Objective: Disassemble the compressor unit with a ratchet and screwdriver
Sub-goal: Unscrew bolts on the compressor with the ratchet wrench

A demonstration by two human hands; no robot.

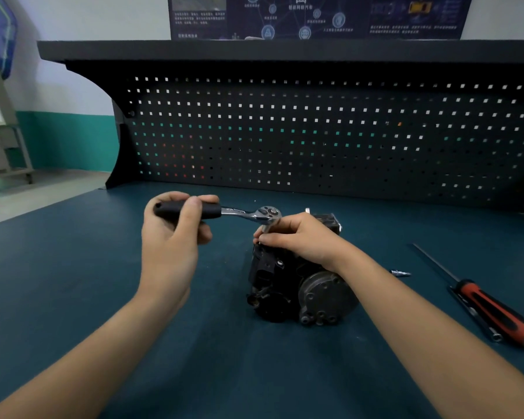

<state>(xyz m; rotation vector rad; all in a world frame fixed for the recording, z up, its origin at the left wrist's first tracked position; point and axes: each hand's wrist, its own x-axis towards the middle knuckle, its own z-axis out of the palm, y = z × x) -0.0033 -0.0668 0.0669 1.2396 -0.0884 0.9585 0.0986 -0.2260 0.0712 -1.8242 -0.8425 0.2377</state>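
Bench [73, 297]: a dark teal top that fills the near part of the view; both bare forearms reach over it from the bottom corners.
Screwdriver [493, 309]: lies flat on the bench at the right, well apart from the unit, with its red and black handle nearest and its thin shaft pointing away to the upper left.
Compressor [300, 285]: sits on the bench just right of centre. It is a dark, grimy casting with a round grey end plate facing the person and a black block at its far end.
Bit [401, 273]: a small silver piece lying on the bench between the compressor and the screwdriver shaft, touching neither.
Right hand [297, 237]: rests on top of the compressor, its fingers curled around the socket [266, 228] under the ratchet head.
Left hand [171, 231]: raised above the bench to the left of the compressor, its fingers and thumb wrapped round the black ratchet grip.
Ratchet [224, 211]: held roughly level, grip to the left, with its chrome head over the compressor's top left edge.
Pegboard [315, 131]: a black perforated panel standing at the back of the bench.
Shelf [254, 49]: a dark ledge along the top of the pegboard.
Poster [315, 16]: dark blue, on the wall above the shelf; its text is too small to read.
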